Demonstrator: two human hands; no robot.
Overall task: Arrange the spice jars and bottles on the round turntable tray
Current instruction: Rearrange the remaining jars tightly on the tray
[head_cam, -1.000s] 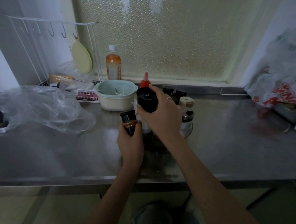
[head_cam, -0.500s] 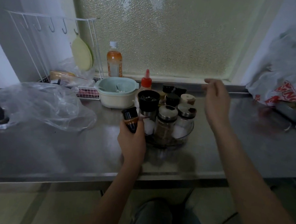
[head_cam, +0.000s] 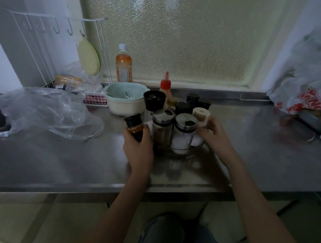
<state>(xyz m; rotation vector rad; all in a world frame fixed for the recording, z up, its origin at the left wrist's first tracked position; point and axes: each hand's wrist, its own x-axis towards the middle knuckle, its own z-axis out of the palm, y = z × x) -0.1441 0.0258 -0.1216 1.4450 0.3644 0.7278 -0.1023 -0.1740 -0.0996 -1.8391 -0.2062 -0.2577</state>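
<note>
While the left hand [head_cam: 138,148] is wrapped firmly round a small dark-capped bottle [head_cam: 134,126], held tilted just left of the tray [head_cam: 197,150], the right hand [head_cam: 213,135] rests against the tray's right side, fingers curled beside the cream-capped jar [head_cam: 201,114]; whether it grips the jar, the rim or nothing I cannot tell. The tray sits near the middle of the steel counter [head_cam: 256,154], already crowded: two steel-lidded glass jars [head_cam: 174,129] in front, a black grinder [head_cam: 154,100] and several black-capped jars [head_cam: 192,103] behind. The bottle looks light, rigid and smooth, probably glass or hard plastic, so it may slip if taken by the cap alone; the body below the cap is the safer hold, as it is now. The glass jars are likely heavier and breakable, and they stand close together, so knocking one could topple its neighbours. A free spot for the bottle seems to be on the tray's left edge, though that part is hidden by the hand
</note>
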